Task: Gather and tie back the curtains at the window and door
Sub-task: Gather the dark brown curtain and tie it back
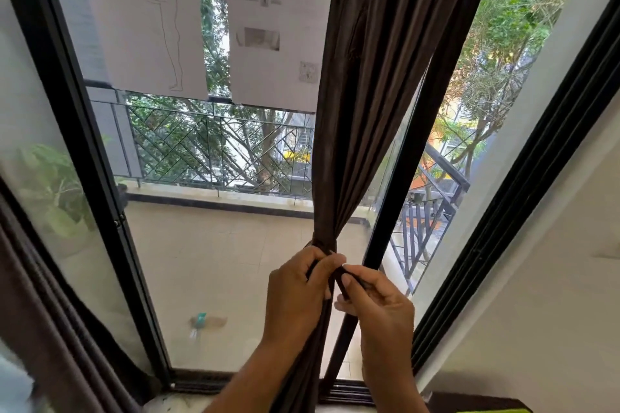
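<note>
A dark brown curtain [365,84] hangs in front of the glass door, gathered into a narrow bunch at about waist height. A dark tie band [321,244] wraps the bunch there. My left hand [297,292] grips the gathered fabric and one end of the tie. My right hand [379,298] pinches the other end of the tie between thumb and fingers, right beside the left hand. The tie's ends are mostly hidden by my fingers. A second brown curtain [50,329] hangs at the lower left edge.
The black door frame [97,157] stands left of the pane, another black post [402,157] just right of the curtain. Two paper sheets [147,17] stick on the glass. Outside lie a tiled balcony [228,271] and its railing [214,147]. A white wall [536,312] is at right.
</note>
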